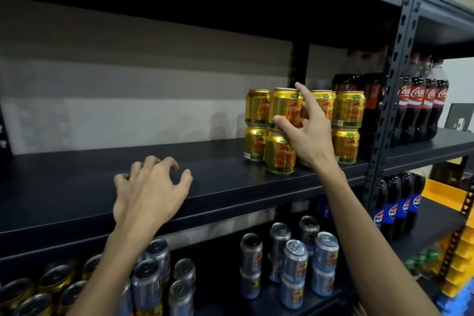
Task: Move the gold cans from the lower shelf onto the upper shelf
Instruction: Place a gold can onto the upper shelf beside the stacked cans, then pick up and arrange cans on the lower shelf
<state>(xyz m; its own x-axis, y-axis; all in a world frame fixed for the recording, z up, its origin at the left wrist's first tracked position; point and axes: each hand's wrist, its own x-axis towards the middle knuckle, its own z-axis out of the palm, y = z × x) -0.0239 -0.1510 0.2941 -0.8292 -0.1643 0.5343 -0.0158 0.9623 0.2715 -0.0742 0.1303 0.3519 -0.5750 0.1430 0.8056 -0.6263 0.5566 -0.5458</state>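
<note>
**Head view: right hand on a top-tier gold can**

Up on the upper shelf (pixel 77 187), the right hand (pixel 305 128) grasps a top-tier gold can (pixel 282 106). The thumb is on its front, curled fingers are at its right side, and the index finger points straight up, clear of the can. That can sits on another gold one, at the near left of a two-high stack of gold cans (pixel 347 131) toward the right end of the shelf.

Over to the left, the left hand (pixel 151 187) rests on the shelf's near edge. Its fingers are loosely bent, their tips on the board, holding nothing.

Down on the lower shelf (pixel 220 290), more gold cans (pixel 18 295) crowd the near left corner, with silver cans (pixel 295 261) to their right. Cola bottles (pixel 418 100) stand right of the stack, beyond the upright post, and blue-labelled bottles (pixel 395 210) stand below them.
</note>
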